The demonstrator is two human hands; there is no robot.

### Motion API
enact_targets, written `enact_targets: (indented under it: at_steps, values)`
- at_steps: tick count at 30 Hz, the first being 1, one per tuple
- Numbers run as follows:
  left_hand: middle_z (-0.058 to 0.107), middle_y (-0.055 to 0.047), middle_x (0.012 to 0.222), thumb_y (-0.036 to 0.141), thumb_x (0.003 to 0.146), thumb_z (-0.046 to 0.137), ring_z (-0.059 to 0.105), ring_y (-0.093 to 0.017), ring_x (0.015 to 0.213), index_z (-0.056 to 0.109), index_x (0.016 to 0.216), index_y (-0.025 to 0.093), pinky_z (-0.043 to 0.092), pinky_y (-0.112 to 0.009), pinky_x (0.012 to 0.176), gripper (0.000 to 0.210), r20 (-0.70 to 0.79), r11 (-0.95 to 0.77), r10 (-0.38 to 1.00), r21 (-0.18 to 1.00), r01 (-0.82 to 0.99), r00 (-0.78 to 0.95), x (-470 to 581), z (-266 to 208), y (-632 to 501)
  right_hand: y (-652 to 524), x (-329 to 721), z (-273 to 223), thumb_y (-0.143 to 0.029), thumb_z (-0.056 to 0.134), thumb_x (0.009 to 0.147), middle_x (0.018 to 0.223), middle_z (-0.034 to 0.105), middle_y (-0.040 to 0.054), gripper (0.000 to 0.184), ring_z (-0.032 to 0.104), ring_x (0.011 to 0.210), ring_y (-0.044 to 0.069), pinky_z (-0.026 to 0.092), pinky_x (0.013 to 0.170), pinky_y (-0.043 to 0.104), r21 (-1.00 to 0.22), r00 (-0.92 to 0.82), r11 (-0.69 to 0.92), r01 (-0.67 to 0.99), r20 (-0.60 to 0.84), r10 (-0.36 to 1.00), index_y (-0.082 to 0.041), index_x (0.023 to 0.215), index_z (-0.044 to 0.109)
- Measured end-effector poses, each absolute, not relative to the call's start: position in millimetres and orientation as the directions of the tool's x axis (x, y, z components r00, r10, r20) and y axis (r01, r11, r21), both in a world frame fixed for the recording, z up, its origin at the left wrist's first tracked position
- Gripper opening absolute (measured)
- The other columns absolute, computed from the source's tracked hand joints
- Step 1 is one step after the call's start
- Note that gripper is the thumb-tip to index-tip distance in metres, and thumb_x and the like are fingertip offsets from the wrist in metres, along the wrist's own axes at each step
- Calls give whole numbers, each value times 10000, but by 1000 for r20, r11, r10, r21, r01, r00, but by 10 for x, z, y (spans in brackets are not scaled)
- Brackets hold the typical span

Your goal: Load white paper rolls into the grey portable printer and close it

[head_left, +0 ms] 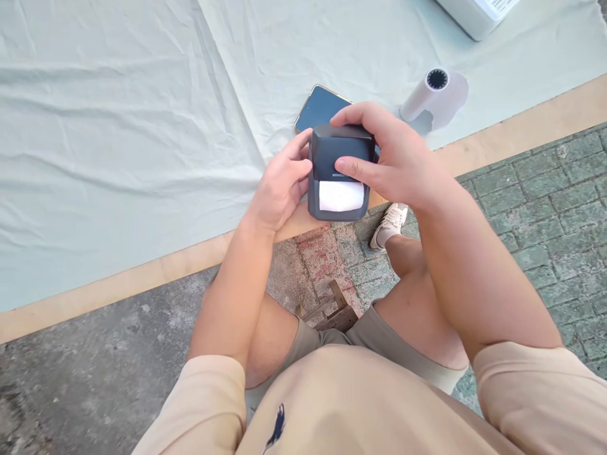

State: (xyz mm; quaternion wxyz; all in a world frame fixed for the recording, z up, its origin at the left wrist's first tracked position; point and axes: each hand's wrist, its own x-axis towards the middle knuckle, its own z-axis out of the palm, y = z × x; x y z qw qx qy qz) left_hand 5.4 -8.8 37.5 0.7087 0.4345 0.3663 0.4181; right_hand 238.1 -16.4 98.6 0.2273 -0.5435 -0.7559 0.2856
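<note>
Both my hands hold a small dark label printer (pixel 342 151) above the table's near edge. A white strip of label paper (pixel 341 196) shows in the opening at its near end. My left hand (pixel 284 183) grips the printer's left side, with fingertips at its edge. My right hand (pixel 386 148) wraps the far right corner, its thumb lying on the top face by the printed lettering. Just beyond the printer lies a phone (pixel 321 109), screen up and partly covered by the printer and my right hand.
A white paper roll (pixel 422 95) with a dark-rimmed core stands to the right, a loose piece of backing beside it. Part of a white box (pixel 478 16) shows at the top right. Pale cloth (pixel 118 126) covers the table, leaving a bare wooden edge (pixel 118 287) nearest me.
</note>
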Motion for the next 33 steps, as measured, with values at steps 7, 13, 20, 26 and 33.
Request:
enact_targets:
  at_steps: [7, 13, 20, 26, 33]
  values:
    - [832, -95, 1446, 427, 858, 920, 759, -441, 1558, 758, 1505, 315, 695, -575, 1221, 676, -211, 311, 908, 917, -249, 361, 11, 283, -20, -222, 2385, 988, -316, 713, 1097, 1549, 787, 129, 429, 744, 1469, 404, 654, 1237, 653, -687, -263, 220, 692, 43, 964, -334, 1523, 671]
    - [876, -55, 1369, 309, 833, 949, 808, -390, 1466, 779, 1420, 314, 743, -526, 1128, 612, -189, 285, 924, 920, -268, 333, 4, 292, -25, -290, 2550, 1003, -324, 710, 1039, 1687, 709, 168, 532, 732, 1526, 392, 715, 1128, 562, -837, -296, 172, 519, 12, 955, -339, 1563, 619]
    - [884, -49, 1371, 312, 837, 960, 806, -409, 1512, 775, 1446, 324, 751, -562, 1157, 636, -202, 290, 922, 926, -241, 331, -28, 269, 21, -306, 2580, 950, -315, 716, 962, 1730, 700, 125, 679, 740, 1485, 380, 661, 1281, 613, -812, -358, 224, 539, 20, 934, -340, 1631, 603]
    - [853, -68, 1360, 255, 813, 944, 776, -448, 1555, 779, 1389, 286, 734, -605, 1193, 599, -214, 294, 925, 927, -232, 314, -31, 273, 34, -294, 2568, 988, -342, 814, 984, 1685, 734, 121, 801, 776, 1411, 379, 692, 1217, 588, -778, -379, 213, 591, -35, 925, -357, 1742, 554]
    - [834, -79, 1367, 528, 809, 997, 732, -479, 1600, 780, 1388, 314, 727, -588, 1174, 655, -180, 279, 924, 920, -274, 338, -2, 279, 15, -319, 2518, 1104, -541, 874, 1058, 1289, 836, 89, 593, 782, 1234, 356, 706, 992, 510, -688, -224, 247, 683, 124, 967, -382, 1596, 683]
